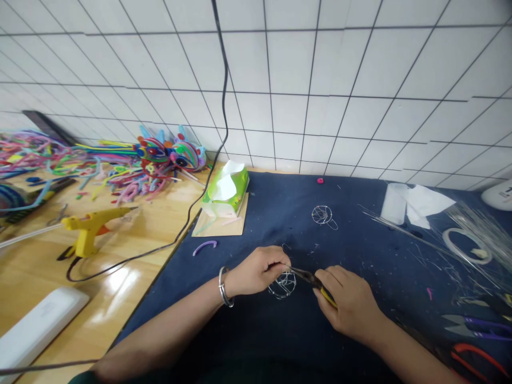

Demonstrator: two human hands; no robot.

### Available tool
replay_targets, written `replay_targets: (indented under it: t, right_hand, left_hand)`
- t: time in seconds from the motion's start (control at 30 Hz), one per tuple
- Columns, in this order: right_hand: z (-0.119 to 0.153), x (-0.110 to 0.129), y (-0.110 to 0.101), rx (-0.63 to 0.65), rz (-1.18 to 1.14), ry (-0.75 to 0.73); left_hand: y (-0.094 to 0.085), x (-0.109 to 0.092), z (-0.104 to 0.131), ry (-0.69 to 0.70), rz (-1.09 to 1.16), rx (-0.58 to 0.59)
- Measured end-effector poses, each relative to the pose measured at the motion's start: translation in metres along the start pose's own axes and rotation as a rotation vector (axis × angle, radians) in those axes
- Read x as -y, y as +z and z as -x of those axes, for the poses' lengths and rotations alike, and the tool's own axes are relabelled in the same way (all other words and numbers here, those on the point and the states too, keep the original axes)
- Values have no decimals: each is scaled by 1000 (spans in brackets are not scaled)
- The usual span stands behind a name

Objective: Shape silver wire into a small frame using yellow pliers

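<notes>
Over the dark blue cloth, my left hand (pixel 259 271) pinches a round silver wire frame (pixel 282 288) near its top edge. My right hand (pixel 347 301) is wrapped round yellow-handled pliers (pixel 306 274), whose dark jaws point left and reach the top of the wire frame beside my left fingertips. What exactly sits between the jaws is too small to tell. Farther back on the cloth lies another round wire piece (pixel 322 214) with a loose loop of wire at its lower right.
A tissue pack (pixel 226 189) stands on a thin board. At left are a yellow glue gun (pixel 94 226), a black cable (pixel 192 205) and colourful fuzzy stems (pixel 132 181). On the right lie loose wires (pixel 482 234), a wire coil, purple snips (pixel 476 326) and red-handled scissors (pixel 480 357).
</notes>
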State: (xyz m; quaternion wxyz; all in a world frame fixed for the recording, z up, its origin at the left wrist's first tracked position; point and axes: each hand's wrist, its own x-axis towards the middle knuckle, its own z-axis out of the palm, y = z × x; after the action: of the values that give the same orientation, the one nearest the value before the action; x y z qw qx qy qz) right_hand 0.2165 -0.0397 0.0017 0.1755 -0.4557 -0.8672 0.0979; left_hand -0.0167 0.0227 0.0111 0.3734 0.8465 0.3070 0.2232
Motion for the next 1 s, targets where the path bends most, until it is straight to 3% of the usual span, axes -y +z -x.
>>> replay_targets:
  t: [0.63,1.0]
  right_hand:
    - [-3,-3,-9,36,-115,-21]
    - [-2,1,-11,-16,106,-66]
  left_hand:
    - [0,2,-1,48,79,19]
    - [3,2,-2,56,4,32]
